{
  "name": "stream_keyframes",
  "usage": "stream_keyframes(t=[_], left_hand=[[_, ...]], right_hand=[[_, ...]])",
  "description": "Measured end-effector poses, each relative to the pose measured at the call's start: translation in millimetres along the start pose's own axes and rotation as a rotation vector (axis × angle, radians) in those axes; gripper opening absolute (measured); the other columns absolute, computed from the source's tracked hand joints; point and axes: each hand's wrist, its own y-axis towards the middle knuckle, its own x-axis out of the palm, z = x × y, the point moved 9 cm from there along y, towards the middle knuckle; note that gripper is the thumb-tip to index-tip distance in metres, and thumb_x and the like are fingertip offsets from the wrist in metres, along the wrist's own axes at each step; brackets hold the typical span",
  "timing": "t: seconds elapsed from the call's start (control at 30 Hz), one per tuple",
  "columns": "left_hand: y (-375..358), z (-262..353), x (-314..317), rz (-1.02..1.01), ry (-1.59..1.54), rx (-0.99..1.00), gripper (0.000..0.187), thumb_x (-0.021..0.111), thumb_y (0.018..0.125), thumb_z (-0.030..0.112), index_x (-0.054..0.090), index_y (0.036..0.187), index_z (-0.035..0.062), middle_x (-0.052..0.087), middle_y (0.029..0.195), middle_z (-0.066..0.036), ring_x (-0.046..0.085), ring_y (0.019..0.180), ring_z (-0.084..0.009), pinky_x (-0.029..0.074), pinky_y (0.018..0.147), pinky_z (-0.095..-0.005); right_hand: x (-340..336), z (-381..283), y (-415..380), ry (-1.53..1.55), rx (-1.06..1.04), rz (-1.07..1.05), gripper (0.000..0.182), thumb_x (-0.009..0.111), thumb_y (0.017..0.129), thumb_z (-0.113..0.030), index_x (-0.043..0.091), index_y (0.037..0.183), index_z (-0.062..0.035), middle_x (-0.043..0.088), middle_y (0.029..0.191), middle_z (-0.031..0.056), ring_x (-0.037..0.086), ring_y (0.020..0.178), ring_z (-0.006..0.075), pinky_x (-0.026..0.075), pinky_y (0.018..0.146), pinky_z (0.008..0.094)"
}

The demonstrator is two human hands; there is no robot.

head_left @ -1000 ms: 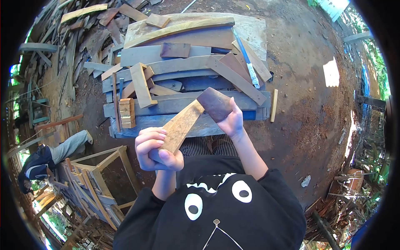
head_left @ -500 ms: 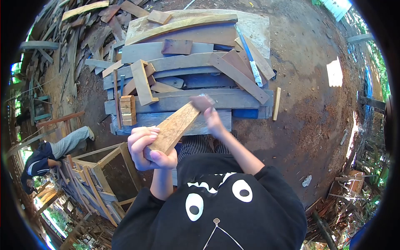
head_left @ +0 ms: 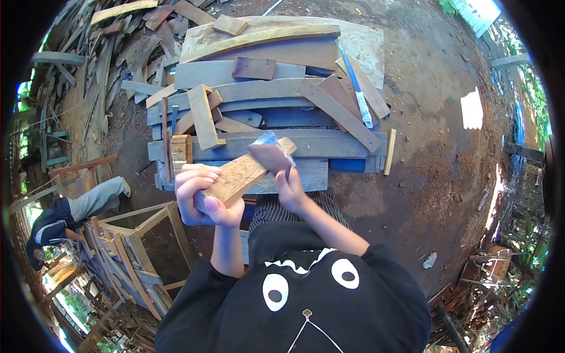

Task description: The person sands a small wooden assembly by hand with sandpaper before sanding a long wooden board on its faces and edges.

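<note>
My left hand (head_left: 202, 197) is wrapped round the near end of a short light-brown wood block (head_left: 235, 176), which points up and away to the right. A flat brown piece that looks like folded sandpaper (head_left: 272, 157), with a pale bluish edge, lies across the block toward its far end. My right hand (head_left: 289, 191) grips this piece at its lower right side; the fingers are partly hidden and slightly blurred. Both hands are above the near edge of a low bench of stacked planks (head_left: 247, 142).
On the planks rest an L-shaped wood piece (head_left: 204, 117), a dark wood block (head_left: 253, 68), a slanting board (head_left: 341, 115) and a long blue-handled tool (head_left: 351, 73). A wooden frame (head_left: 159, 235) stands at left, near another person (head_left: 56, 226). Scrap wood (head_left: 112, 53) is piled at upper left.
My right hand has moved left and slightly down, bringing the brown sandpaper from beyond the block's far end back over its face. My left hand has shifted slightly left with the block.
</note>
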Motion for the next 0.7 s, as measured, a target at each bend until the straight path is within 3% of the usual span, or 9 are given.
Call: stream_keyframes(t=[0.07,0.13,0.2,0.3,0.33,0.37,0.43,0.57,0.7], left_hand=[[-0.8,-2.5,-4.6,-0.003,-0.025,-0.005,0.021,0.041,0.070,0.022,0.040,0.068,0.0010,0.040,0.059,-0.008,0.039,0.049,-0.0158,0.036,0.045,-0.0249],[0.0,-4.5,-11.4,-0.013,-0.026,-0.003,0.021,0.041,0.070,0.022,0.040,0.068,0.0011,0.040,0.059,-0.008,0.039,0.050,-0.0160,0.036,0.045,-0.0252],[-0.4,-4.6,-13.2,-0.011,-0.033,-0.006,0.022,0.040,0.071,0.023,0.040,0.068,0.0010,0.040,0.059,-0.008,0.039,0.050,-0.0161,0.036,0.045,-0.0256],[-3.7,0.3,-8.1,-0.037,-0.057,0.014,0.024,0.040,0.072,0.024,0.040,0.069,0.0008,0.040,0.059,-0.009,0.039,0.051,-0.0162,0.036,0.046,-0.0259],[-4.2,-0.4,-8.5,-0.035,-0.059,0.012,0.024,0.040,0.072,0.025,0.040,0.069,0.0008,0.040,0.059,-0.009,0.039,0.051,-0.0162,0.036,0.046,-0.0259],[-4.8,-0.2,-8.6,-0.027,-0.061,0.009,0.024,0.040,0.072,0.025,0.040,0.069,0.0008,0.040,0.059,-0.009,0.039,0.050,-0.0163,0.036,0.046,-0.0258],[-5.3,1.4,-9.8,-0.043,-0.077,0.007,0.025,0.040,0.072,0.026,0.039,0.069,0.0009,0.039,0.059,-0.009,0.038,0.050,-0.0164,0.036,0.046,-0.0259],[-5.9,-2.9,-22.9,-0.036,-0.093,0.005,0.025,0.040,0.073,0.026,0.039,0.069,0.0011,0.039,0.060,-0.009,0.039,0.050,-0.0168,0.036,0.046,-0.0271],[-11.1,6.2,-16.2,-0.081,-0.122,0.017,0.026,0.041,0.074,0.028,0.040,0.069,0.0016,0.040,0.062,-0.009,0.040,0.052,-0.0171,0.037,0.048,-0.0274]], right_hand=[[-5.1,-2.8,0.5,0.048,-0.052,0.001,0.035,0.041,0.091,-0.022,0.046,0.110,0.0063,0.057,0.100,0.0166,0.053,0.095,0.0248,0.040,0.081,0.0331],[-36.2,113.8,-12.9,-0.037,0.447,0.026,0.036,0.040,0.091,-0.025,0.050,0.106,0.0057,0.058,0.099,0.0165,0.054,0.097,0.0269,0.041,0.080,0.0335],[-59.4,147.6,-1.6,-0.187,0.366,0.072,0.039,0.036,0.093,-0.030,0.053,0.101,0.0049,0.060,0.089,0.0138,0.056,0.087,0.0225,0.042,0.075,0.0328],[-21.0,93.4,7.2,-0.065,0.246,0.001,0.037,0.036,0.093,-0.028,0.052,0.100,0.0042,0.059,0.079,0.0111,0.055,0.077,0.0200,0.043,0.068,0.0348],[-3.0,71.3,-0.8,-0.009,0.406,-0.132,0.035,0.038,0.091,-0.025,0.048,0.107,0.0050,0.058,0.085,0.0130,0.055,0.081,0.0218,0.043,0.071,0.0353],[12.0,13.6,7.0,0.074,0.133,-0.111,0.038,0.040,0.090,-0.022,0.042,0.114,0.0068,0.055,0.100,0.0170,0.053,0.095,0.0239,0.041,0.082,0.0349],[19.7,-24.1,2.3,0.047,0.020,-0.179,0.040,0.039,0.090,-0.020,0.039,0.119,0.0076,0.049,0.115,0.0193,0.044,0.113,0.0255,0.032,0.095,0.0336],[-29.7,118.2,-9.3,0.071,0.508,-0.055,0.038,0.035,0.093,-0.020,0.040,0.121,0.0042,0.050,0.114,0.0174,0.046,0.110,0.0236,0.033,0.095,0.0339],[-11.6,64.1,12.6,-0.026,0.221,-0.128,0.038,0.034,0.092,-0.019,0.038,0.122,0.0043,0.050,0.113,0.0174,0.046,0.107,0.0249,0.033,0.094,0.0328]])
